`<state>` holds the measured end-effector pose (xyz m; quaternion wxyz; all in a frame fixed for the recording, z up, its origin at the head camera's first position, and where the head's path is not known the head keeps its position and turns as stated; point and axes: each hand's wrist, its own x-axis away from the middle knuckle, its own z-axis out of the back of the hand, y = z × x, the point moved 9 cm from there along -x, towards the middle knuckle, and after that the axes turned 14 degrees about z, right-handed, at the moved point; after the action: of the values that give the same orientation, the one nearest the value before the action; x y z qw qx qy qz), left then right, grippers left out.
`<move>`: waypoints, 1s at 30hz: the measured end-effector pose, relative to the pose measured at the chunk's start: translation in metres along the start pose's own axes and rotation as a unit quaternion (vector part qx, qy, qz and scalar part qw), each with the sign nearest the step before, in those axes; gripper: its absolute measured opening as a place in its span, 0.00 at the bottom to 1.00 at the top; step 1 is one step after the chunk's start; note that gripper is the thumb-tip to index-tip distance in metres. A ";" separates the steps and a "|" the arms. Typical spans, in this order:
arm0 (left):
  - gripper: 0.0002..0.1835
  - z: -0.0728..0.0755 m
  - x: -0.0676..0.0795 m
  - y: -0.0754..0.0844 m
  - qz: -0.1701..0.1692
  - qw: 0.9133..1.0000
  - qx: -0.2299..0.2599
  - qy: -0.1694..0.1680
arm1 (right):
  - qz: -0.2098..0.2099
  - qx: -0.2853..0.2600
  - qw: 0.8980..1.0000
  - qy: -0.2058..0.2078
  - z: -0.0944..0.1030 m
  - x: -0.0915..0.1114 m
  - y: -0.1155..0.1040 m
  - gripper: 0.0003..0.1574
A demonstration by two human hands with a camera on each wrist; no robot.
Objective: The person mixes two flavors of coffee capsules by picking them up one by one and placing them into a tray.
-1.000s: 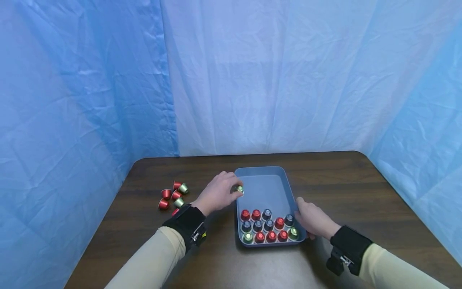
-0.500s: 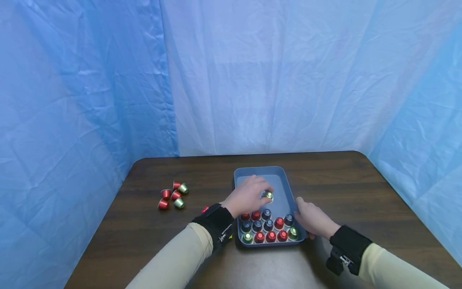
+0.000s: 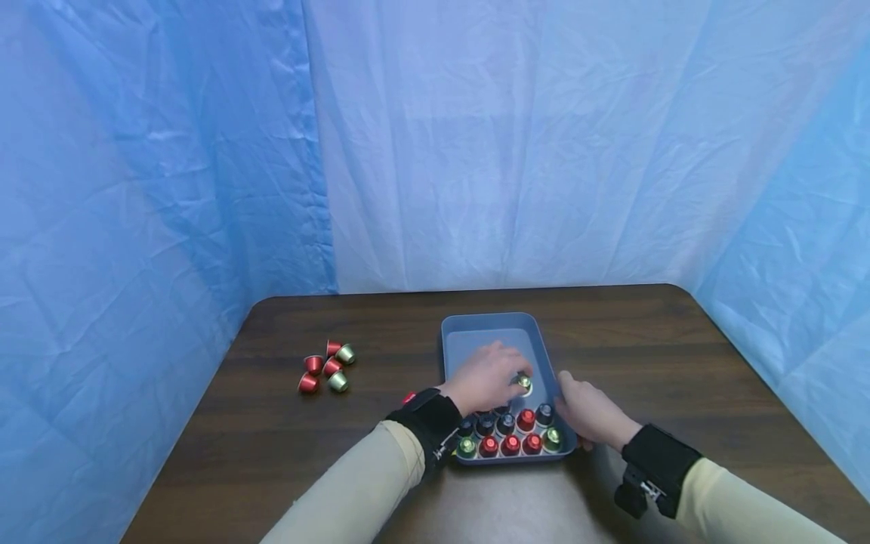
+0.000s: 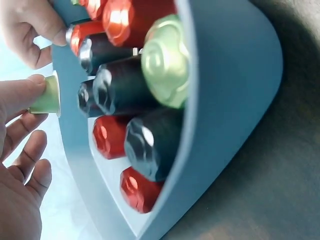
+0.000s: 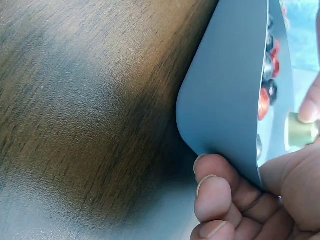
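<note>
My left hand [image 3: 491, 378] pinches a light green coffee capsule [image 4: 47, 96] between thumb and fingers, just over the tray beyond the placed capsules. The blue-grey tray [image 3: 485, 325] lies on the table, with rows of upright red, dark blue and green capsules at its near end. One green capsule [image 4: 167, 62] stands in the near left corner; another green capsule [image 3: 552, 438] is at the near right. With thumb at the rim and curled fingers against the outer wall, my right hand [image 5: 245, 205] grips the tray's right side. My left wrist hides some of the capsules.
Left of the tray, several loose capsules [image 3: 313, 365], red and green, lie on the brown wooden table [image 3: 646, 340]. One more red capsule [image 3: 408, 397] peeks out beside my left wrist. Blue sheeting [image 3: 510, 151] hangs behind the table and along both sides.
My left hand has carried the green capsule rightward across the tray and then slightly nearer, toward the placed capsules. My right hand keeps its hold on the tray's edge.
</note>
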<state>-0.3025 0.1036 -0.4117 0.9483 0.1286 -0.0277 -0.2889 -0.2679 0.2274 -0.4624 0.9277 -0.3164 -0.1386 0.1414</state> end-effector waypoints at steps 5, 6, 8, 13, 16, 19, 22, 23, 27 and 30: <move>0.14 -0.008 -0.002 0.003 -0.008 1.000 -0.009 -0.001 | 0.004 0.001 1.000 -0.002 0.000 0.000 0.000 0.21; 0.14 -0.010 -0.002 0.004 -0.010 1.000 -0.012 -0.001 | 0.003 0.001 1.000 -0.002 0.000 0.000 -0.001 0.22; 0.13 -0.012 -0.002 0.005 -0.014 1.000 -0.021 0.000 | 0.002 0.001 1.000 -0.002 0.000 0.000 0.000 0.21; 0.12 -0.020 -0.004 0.005 -0.011 0.999 -0.035 -0.008 | 0.003 0.006 1.000 0.001 0.000 0.000 -0.001 0.19; 0.12 -0.024 -0.004 0.003 -0.005 0.999 -0.039 -0.018 | 0.008 0.008 1.000 0.001 0.001 0.000 -0.003 0.19; 0.13 -0.025 -0.002 0.003 -0.005 0.998 -0.051 -0.023 | 0.006 0.006 1.000 0.001 0.001 0.000 -0.003 0.19; 0.14 -0.026 -0.001 0.004 -0.011 0.997 -0.067 -0.024 | 0.002 0.005 1.000 0.000 0.001 0.000 -0.002 0.20; 0.14 -0.026 0.000 0.005 -0.014 0.997 -0.073 -0.025 | 0.001 0.004 1.000 0.000 0.001 0.000 -0.002 0.20; 0.15 -0.028 0.002 0.007 -0.021 0.995 -0.093 -0.032 | 0.004 0.005 1.000 0.001 0.001 0.000 -0.002 0.20; 0.16 -0.029 0.005 0.006 -0.023 0.994 -0.097 -0.038 | 0.005 0.004 1.000 0.003 0.001 0.000 -0.002 0.20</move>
<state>-0.2917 0.1127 -0.4381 0.9477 0.0256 -0.0322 -0.3166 -0.2676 0.2269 -0.4601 0.9288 -0.3136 -0.1336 0.1454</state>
